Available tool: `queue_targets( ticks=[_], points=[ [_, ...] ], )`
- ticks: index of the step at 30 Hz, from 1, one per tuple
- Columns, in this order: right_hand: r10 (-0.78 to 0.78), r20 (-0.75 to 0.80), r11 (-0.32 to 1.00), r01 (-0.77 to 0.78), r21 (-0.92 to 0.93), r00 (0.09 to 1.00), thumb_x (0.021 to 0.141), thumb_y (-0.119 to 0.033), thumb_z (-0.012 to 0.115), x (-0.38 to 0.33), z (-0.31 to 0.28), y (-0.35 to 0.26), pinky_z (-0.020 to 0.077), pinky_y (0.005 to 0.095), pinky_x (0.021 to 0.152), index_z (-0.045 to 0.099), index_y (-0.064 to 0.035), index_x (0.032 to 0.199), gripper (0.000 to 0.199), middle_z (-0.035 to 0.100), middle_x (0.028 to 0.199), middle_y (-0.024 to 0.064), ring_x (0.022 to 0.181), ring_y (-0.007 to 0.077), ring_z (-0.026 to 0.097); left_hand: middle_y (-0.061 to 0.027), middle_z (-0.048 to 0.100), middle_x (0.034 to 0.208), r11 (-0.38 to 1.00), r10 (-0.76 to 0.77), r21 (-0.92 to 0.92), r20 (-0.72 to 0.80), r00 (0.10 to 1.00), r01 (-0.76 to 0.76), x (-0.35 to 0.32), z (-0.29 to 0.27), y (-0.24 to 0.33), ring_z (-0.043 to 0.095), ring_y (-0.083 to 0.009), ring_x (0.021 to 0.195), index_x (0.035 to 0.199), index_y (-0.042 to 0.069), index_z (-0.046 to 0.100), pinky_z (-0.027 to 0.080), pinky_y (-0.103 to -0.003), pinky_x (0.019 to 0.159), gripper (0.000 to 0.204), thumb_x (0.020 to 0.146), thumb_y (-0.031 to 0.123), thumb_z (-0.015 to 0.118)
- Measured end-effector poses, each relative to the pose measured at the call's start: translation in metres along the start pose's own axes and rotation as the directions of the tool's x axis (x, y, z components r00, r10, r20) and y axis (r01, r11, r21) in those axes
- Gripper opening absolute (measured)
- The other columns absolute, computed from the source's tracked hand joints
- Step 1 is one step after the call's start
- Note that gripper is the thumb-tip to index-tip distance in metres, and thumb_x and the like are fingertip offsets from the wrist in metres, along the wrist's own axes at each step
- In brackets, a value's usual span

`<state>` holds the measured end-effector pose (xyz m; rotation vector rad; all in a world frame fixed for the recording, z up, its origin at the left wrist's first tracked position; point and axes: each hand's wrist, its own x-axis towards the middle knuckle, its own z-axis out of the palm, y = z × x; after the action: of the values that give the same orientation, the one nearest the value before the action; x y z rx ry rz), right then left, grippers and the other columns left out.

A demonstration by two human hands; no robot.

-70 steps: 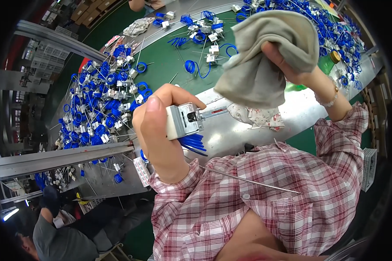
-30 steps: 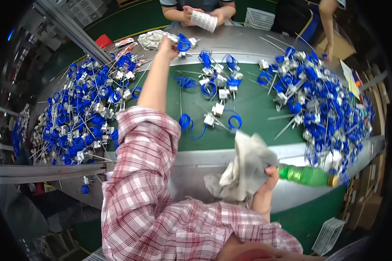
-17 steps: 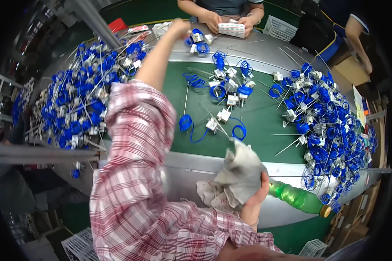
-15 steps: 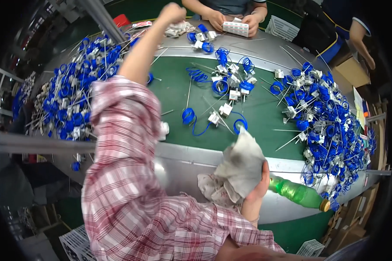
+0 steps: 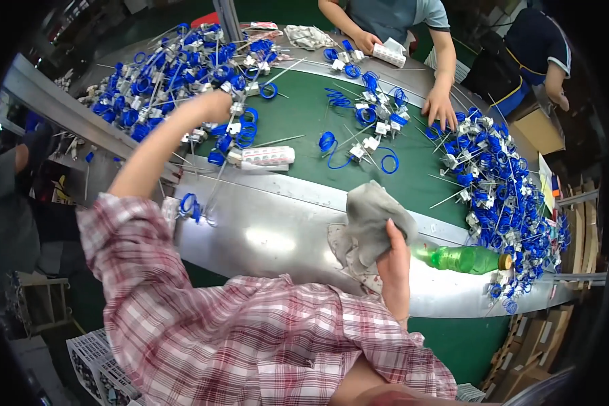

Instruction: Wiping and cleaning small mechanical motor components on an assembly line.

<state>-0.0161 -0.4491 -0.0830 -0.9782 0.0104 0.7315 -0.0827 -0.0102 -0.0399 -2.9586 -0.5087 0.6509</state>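
My left hand (image 5: 213, 106) reaches out over the big heap of blue coiled cables with white connectors (image 5: 162, 74) at the far left of the green table (image 5: 304, 122). It is blurred at the heap's edge, so its grip is unclear. My right hand (image 5: 394, 260) clutches a crumpled grey cloth (image 5: 375, 220) over the metal rim (image 5: 264, 233) near me. A green plastic bottle (image 5: 463, 258) lies on the rim just right of that hand. A white rectangular block (image 5: 268, 156) lies between my two hands.
A second heap of blue cables (image 5: 507, 196) fills the right side, and loose ones (image 5: 358, 128) lie mid-table. A person opposite holds a white block (image 5: 389, 54), one hand (image 5: 440, 108) on the table. Other people stand at far right (image 5: 545, 54) and left (image 5: 7, 203).
My left arm has swung from the far middle of the table to the left heap. My right hand still holds the cloth at the rim beside the bottle.
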Motion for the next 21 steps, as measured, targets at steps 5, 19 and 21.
queue_targets(
  ticks=[5, 19, 21],
  points=[
    [0.006, -0.028, 0.998, -0.004, 0.065, 1.000, 0.084, -0.011, 0.049, -0.008, 0.008, -0.008, 0.0390, 0.0323, 0.089, 0.047, -0.0010, 0.113, 0.031, 0.051, 0.112, 0.0091, 0.104, 0.0197, 0.049, -0.0202, 0.058, 0.095, 0.958, -0.024, -0.279, -0.288, 0.957, -0.060, 0.013, 0.071, 0.001, 0.056, -0.0332, 0.087, 0.092, -0.001, 0.056, 0.045, -0.037, 0.076, 0.029, 0.071, 0.019, 0.055],
    [0.052, -0.086, 0.985, -0.037, 0.168, 0.995, 0.082, -0.011, 0.049, -0.003, 0.002, -0.003, 0.0401, 0.0348, 0.089, 0.049, 0.0001, 0.109, 0.029, 0.053, 0.109, 0.0103, 0.102, 0.0223, 0.051, -0.0136, 0.054, 0.084, 0.880, -0.150, -0.468, -0.435, 0.888, -0.081, 0.007, 0.018, -0.024, 0.053, -0.0280, 0.082, 0.091, 0.005, 0.044, 0.043, -0.035, 0.069, 0.045, 0.060, 0.021, 0.073],
    [0.048, -0.022, 0.965, -0.040, 0.260, 0.999, 0.082, -0.012, 0.049, 0.001, 0.005, -0.008, 0.0390, 0.0367, 0.091, 0.049, -0.0001, 0.110, 0.030, 0.052, 0.111, 0.0110, 0.104, 0.0237, 0.049, -0.0095, 0.052, 0.080, 0.762, -0.191, -0.631, -0.433, 0.881, -0.145, -0.007, -0.001, -0.018, 0.050, -0.0153, 0.074, 0.092, 0.005, 0.042, 0.042, -0.028, 0.066, 0.040, 0.065, 0.014, 0.070]
  ],
)
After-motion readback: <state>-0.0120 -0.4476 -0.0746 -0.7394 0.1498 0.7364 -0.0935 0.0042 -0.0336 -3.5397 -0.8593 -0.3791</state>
